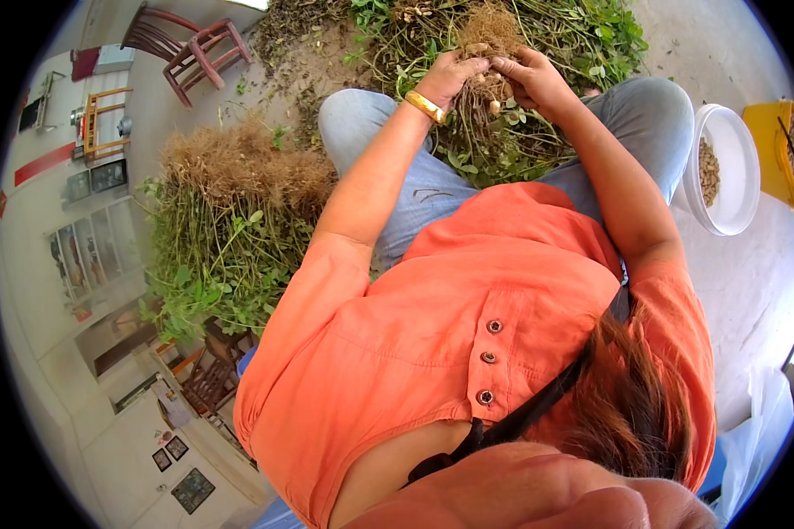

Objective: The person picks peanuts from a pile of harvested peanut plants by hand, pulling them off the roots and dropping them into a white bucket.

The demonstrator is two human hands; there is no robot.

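Observation:
My left hand (446,78), with a gold bangle at the wrist, grips a bunch of uprooted peanut plants (480,122) near the roots. My right hand (534,78) pinches the same bunch from the other side, its thumb close to my left thumb. Fine brown roots (493,26) stick out beyond my fingers. A few pale peanut pods (495,106) hang among the stems just below the hands. Under and beyond the bunch lies a heap of leafy peanut plants (585,43), partly between my knees.
On my left stands another pile of peanut plants (231,244), roots away from me. A white plastic bucket (734,175) holding peanuts is beside my right knee, with a yellow container (764,149) of peanuts beyond. A reddish wooden chair (202,56) stands at the far left.

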